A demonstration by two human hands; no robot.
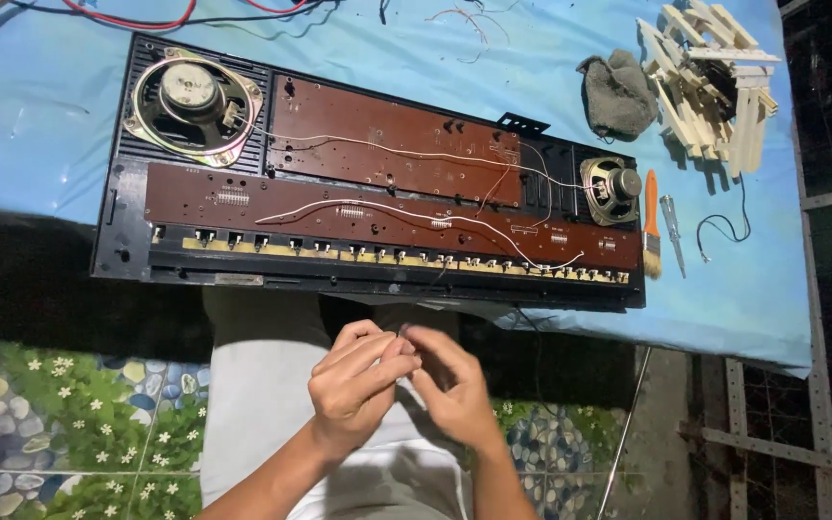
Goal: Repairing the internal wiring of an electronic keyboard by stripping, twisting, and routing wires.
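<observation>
Brown circuit boards [392, 207] with a row of small contacts fill the opened black keyboard case [117, 231], long axis left to right across the blue-covered bench [31, 125], its near edge overhanging toward the lap; thin white wires [416, 217] trail over the boards. Left hand [353, 385] and right hand [450, 385] meet below that edge, well clear of it, fingers [406, 337] pinched together on something too small to identify. Large speaker [193, 101] left, small speaker [611, 188] right; orange-handled brush [651, 226], screwdriver [671, 231], grey cloth [616, 94], loose cream keys [710, 82] beyond
</observation>
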